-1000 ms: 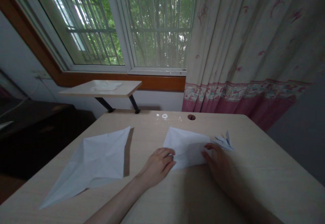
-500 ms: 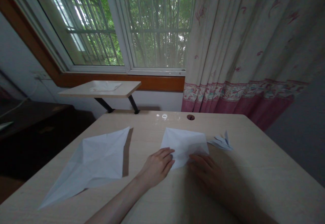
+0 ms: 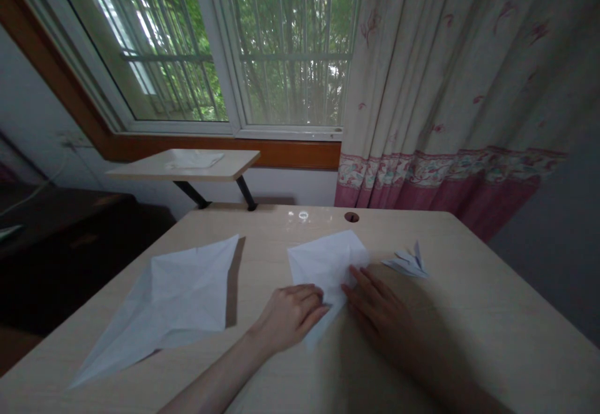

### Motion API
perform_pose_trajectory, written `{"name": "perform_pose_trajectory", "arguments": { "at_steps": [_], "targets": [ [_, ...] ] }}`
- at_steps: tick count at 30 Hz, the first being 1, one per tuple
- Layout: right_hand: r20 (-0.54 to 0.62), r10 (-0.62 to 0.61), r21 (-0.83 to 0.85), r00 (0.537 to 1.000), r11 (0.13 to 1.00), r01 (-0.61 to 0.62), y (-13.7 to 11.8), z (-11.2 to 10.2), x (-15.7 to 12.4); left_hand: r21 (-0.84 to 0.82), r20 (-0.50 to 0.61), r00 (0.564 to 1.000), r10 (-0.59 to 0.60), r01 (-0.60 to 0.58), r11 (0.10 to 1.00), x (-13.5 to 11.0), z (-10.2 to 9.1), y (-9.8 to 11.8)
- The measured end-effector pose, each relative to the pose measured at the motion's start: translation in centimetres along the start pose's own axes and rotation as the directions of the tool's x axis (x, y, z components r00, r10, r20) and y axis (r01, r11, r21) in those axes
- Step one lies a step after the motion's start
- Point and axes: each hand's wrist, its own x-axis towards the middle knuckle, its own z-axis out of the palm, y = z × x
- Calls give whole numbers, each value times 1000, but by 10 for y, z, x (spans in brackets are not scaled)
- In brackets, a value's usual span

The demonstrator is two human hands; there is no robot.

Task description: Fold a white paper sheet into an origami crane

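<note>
A small white creased paper sheet (image 3: 323,267) lies on the light wooden table (image 3: 469,339), turned so one corner points toward me. My left hand (image 3: 290,314) rests on its near left edge with fingers curled, pinching the paper. My right hand (image 3: 379,314) lies flat with fingers stretched out, fingertips pressing the sheet's right edge. A small folded paper figure (image 3: 407,262) sits just right of the sheet, apart from both hands.
A large creased white paper sheet (image 3: 173,298) lies on the table's left part. A cable hole (image 3: 351,217) is near the far edge. Behind stand a small raised shelf (image 3: 187,165), a barred window and a patterned curtain (image 3: 459,89). A dark cabinet (image 3: 70,239) is at left.
The small sheet has been rotated and pulled nearer, one corner now toward me. My right hand slid left from the sheet's right corner to its near right edge; my left hand stayed.
</note>
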Motion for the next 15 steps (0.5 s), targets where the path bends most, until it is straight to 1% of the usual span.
{"name": "perform_pose_trajectory", "arguments": {
  "at_steps": [7, 13, 15],
  "targets": [
    [25, 19, 75, 1000, 997, -21, 6, 2, 0, -33, -61, 996, 62, -64, 997, 0, -1, 3],
    [44, -25, 133, 999, 991, 18, 12, 2, 0, -45, -53, 990, 129, -131, 990, -1, 2, 2],
    [50, -23, 145, 998, 989, 15, 12, 2, 0, -44, -48, 990, 135, -137, 990, -2, 5, 1]
  ]
}}
